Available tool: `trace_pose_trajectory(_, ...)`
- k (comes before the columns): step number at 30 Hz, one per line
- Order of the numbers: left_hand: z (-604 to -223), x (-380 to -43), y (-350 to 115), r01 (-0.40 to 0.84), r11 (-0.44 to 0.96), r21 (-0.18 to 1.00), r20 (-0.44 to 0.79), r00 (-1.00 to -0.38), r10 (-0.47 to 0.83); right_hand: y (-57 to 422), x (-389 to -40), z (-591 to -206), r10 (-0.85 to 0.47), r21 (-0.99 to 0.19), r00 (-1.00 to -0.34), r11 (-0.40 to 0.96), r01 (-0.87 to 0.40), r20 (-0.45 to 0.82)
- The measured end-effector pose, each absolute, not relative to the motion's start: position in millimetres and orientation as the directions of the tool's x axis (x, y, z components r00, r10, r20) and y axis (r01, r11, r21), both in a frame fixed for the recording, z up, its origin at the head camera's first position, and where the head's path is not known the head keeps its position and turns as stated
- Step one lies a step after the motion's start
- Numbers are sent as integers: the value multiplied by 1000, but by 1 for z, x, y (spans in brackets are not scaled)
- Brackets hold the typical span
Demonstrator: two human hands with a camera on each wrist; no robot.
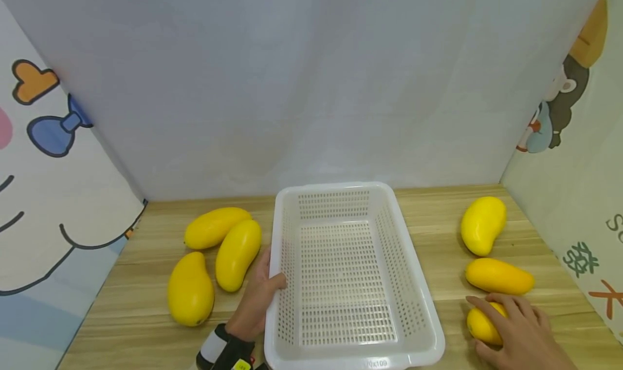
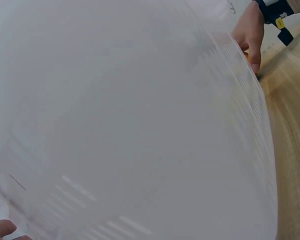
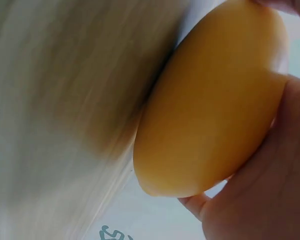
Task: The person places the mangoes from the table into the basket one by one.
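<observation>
A white perforated plastic basket (image 1: 275,235) stands on the wooden table with nothing in it. My left hand (image 1: 257,301) grips its left rim, the thumb over the edge and the other fingers mostly hidden outside. In the left wrist view the basket wall (image 2: 140,115) fills most of the picture. At the lower right my right hand (image 1: 521,332) holds a yellow mango (image 1: 481,326), fingers curled over it from above. Up close, the right wrist view shows this mango (image 3: 210,110) against the tabletop, between fingers and palm.
Just beyond the right hand lie two more mangoes, one sideways (image 1: 499,276) and one farther back (image 1: 483,225). Left of the basket are three mangoes (image 1: 216,228), (image 1: 238,255), (image 1: 191,290). A pale wall (image 1: 316,88) rises behind the table, with printed panels on both sides.
</observation>
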State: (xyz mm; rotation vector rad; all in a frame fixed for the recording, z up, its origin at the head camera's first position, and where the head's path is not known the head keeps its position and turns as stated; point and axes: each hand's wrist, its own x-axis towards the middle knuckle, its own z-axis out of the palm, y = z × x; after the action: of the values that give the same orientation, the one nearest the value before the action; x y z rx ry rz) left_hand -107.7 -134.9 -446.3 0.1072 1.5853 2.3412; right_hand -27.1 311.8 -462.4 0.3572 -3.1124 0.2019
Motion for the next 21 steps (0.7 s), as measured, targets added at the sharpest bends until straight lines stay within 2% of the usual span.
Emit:
trace_pose_trajectory(13, -447, -108, -135, -221, -331, 917, -124, -949, 291, 309, -33, -464, -258, -95, -962, 959, -266, 91)
trace_pose_trajectory(21, -447, -107, -134, -211, -346, 914, -106, -949, 297, 309, -38, -466, -246, -103, -967, 962, -252, 61)
